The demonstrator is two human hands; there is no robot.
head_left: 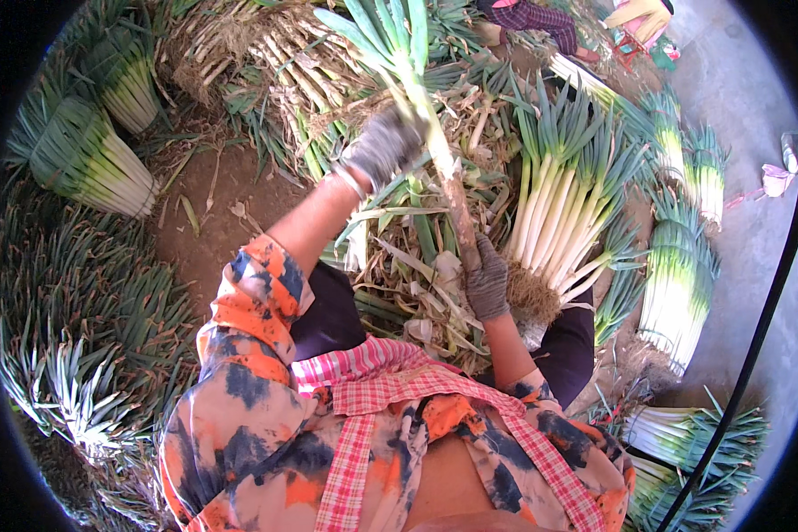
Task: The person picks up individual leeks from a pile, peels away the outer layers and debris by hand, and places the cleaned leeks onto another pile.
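A long leek (448, 168) stands slantwise before me, green leaves up and its brown, unpeeled lower end down. My right hand (488, 282), in a grey glove, is closed round that lower end. Against the pale upper stem is my left hand (386, 144), gloved too; motion smears its fingers, so their grip does not show. Just right of the held leek leans a bundle of peeled leeks (554, 199), white stems and roots toward me. Dry husks and stripped leaves (426, 275) lie heaped below and between my hands.
Untrimmed leeks (284, 44) with dirty roots are piled at the far side. Tied leek bundles stand at the left (93, 160) and right (678, 284). Green leek tops (80, 275) cover the left ground. A dark pole (754, 346) crosses the right side. Another person's legs (541, 19) show far off.
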